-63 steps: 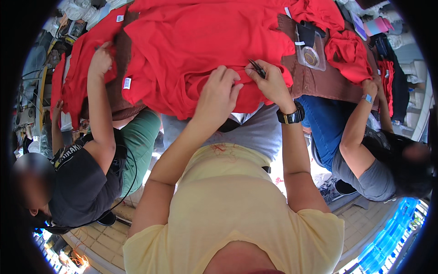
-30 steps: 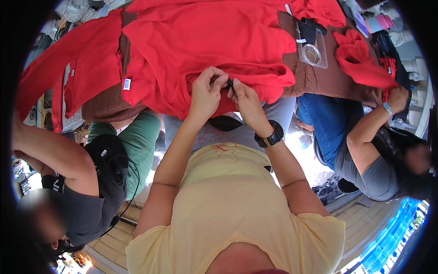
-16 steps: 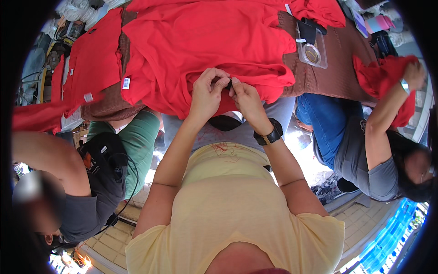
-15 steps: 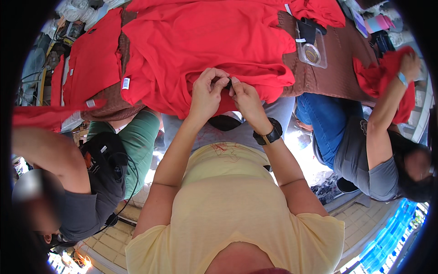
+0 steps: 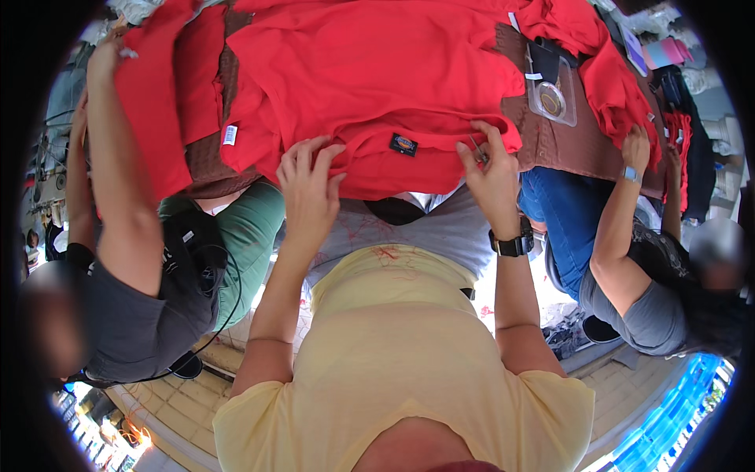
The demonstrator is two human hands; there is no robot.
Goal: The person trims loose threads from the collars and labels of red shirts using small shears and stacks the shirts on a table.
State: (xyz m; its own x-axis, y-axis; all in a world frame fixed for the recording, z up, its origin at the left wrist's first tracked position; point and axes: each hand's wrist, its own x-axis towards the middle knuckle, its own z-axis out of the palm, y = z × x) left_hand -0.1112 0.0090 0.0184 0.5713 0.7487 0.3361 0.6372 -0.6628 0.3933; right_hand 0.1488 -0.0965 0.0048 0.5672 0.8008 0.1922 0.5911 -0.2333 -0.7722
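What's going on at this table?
A person in a yellow shirt has a red garment spread over the brown-covered table, neck opening toward them, black label facing up. Their left hand is at the left side of the opening, fingers apart; their right hand, at the other side, holds a small pointed tool. Loose red threads lie on their shirt and lap. A co-worker on each side is handling red fabric too.

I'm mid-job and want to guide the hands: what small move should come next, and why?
Probably use the left hand to smooth the red garment left of its black label: the cloth there lies in folds, that hand is right beside it, and the right hand holds a small pointed tool.
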